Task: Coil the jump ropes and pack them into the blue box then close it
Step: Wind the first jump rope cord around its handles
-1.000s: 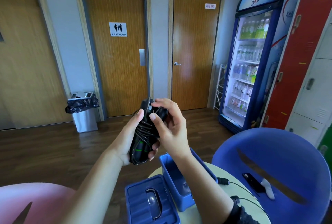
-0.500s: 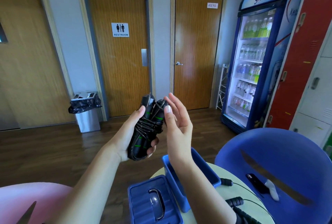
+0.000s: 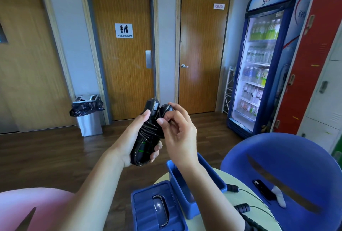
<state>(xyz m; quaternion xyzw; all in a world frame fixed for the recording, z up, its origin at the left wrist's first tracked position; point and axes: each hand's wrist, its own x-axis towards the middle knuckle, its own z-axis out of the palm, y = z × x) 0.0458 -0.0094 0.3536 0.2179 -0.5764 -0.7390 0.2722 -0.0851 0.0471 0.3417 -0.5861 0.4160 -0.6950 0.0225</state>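
Observation:
My left hand [image 3: 136, 138] grips a black jump rope [image 3: 148, 134] with green marks, its cord wound tightly round the two handles, held up in front of me. My right hand [image 3: 177, 130] pinches the cord near the top of the right handle with thumb and forefinger. Below, the open blue box [image 3: 185, 180] stands on a round pale table [image 3: 240, 199]. Its blue lid [image 3: 155, 206] with a handle lies beside it at the table's left edge. A second black jump rope [image 3: 240, 207] lies loose on the table by my right forearm.
A blue chair [image 3: 288, 160] stands right of the table, with a black phone [image 3: 262, 189] at the table's edge by it. A pink chair [image 3: 33, 210] sits bottom left. Beyond are wooden doors, a lined bin [image 3: 88, 114], a drinks fridge [image 3: 262, 55] and lockers [image 3: 318, 60].
My right hand opened flat beside the bundle half a second ago, then closed its fingertips on the cord near the handle tops. The left hand kept hold of the rope throughout.

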